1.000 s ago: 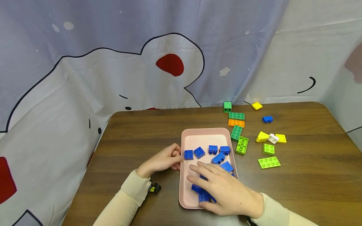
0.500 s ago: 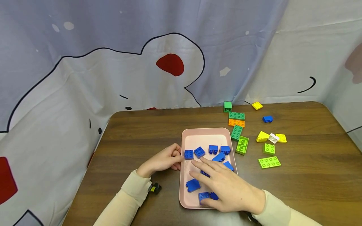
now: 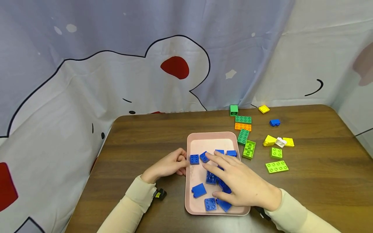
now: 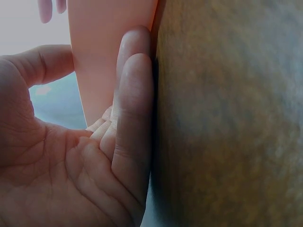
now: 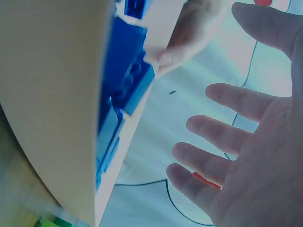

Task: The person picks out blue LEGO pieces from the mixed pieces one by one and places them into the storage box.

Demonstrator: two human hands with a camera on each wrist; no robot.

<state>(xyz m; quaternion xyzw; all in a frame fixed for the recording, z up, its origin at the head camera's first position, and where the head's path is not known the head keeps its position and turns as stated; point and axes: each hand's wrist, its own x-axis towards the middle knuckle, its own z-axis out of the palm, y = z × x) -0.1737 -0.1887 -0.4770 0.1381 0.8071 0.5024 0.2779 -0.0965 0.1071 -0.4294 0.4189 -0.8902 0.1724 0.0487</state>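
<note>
A shallow pink tray [image 3: 201, 210] lies on the table and holds several blue toy bricks [image 3: 199, 190], some studs up and some tipped over. My left hand [image 3: 167, 165] holds the tray's left side. In the left wrist view its thumb meets the rim of the wall and its fingers [image 4: 135, 90] lie along the outer side, low by the table. Over the right part of the tray, my right hand [image 3: 237, 179] is spread with fingers apart, hiding some bricks beneath it. The right wrist view shows this palm with nothing gripped, above the blue bricks [image 5: 125, 61].
Right of the tray, a chain of loose pieces runs back: a lime brick [image 3: 249, 149], green bricks [image 3: 243, 136] and an orange one [image 3: 243, 127]. Farther right lie yellow [image 3: 269, 140], white [image 3: 281, 142], lime [image 3: 276, 166] and blue [image 3: 275, 122] pieces. A printed curtain [image 3: 140, 81] hangs behind the table.
My right hand has shifted right and farther back over the tray. Blue bricks at the tray's near left, bunched under it before, now lie apart and uncovered. The left hand has stayed put.
</note>
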